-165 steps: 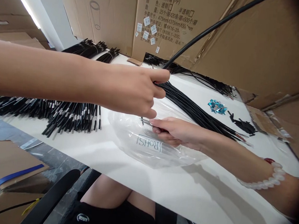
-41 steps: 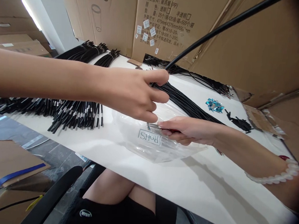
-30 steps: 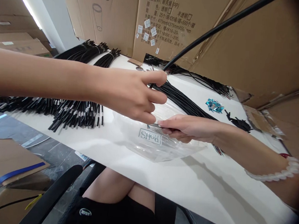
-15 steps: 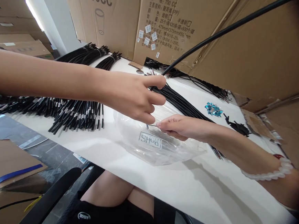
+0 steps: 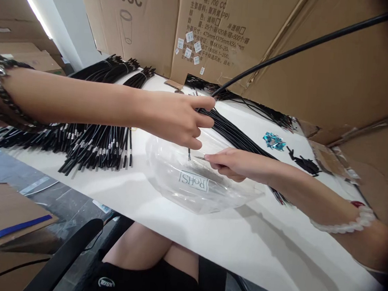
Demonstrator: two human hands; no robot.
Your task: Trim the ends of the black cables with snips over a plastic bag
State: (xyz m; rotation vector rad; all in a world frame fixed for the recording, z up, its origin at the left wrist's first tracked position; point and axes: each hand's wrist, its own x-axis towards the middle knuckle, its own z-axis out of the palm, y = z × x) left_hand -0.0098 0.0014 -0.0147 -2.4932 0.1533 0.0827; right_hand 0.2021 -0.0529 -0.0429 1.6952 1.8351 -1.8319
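My left hand (image 5: 179,119) is closed around a black cable (image 5: 275,57), which rises from the fingers to the upper right. Below that hand hang the cable's thin stripped wire ends (image 5: 189,155). Close to them, my right hand (image 5: 228,164) pinches a thin, pointed metal tool (image 5: 199,157); most of it is hidden in the fingers, so its kind is unclear. Tool tip and wires look slightly apart. Under both hands lies a clear plastic bag (image 5: 167,183) printed RoHS. A bundle of black cables (image 5: 238,133) runs behind my right hand.
Many labelled black cables (image 5: 96,149) lie at the left of the white table (image 5: 181,225). Farther right are a blue shiny pile (image 5: 274,141) and short black pieces (image 5: 303,163). Cardboard boxes (image 5: 156,30) stand along the back. A chair armrest (image 5: 68,247) is below the table edge.
The tool tip has drawn slightly away from the wire ends, and more of the tool shows. The cable's upper part has swung a little lower and right. Both hands keep their grip.
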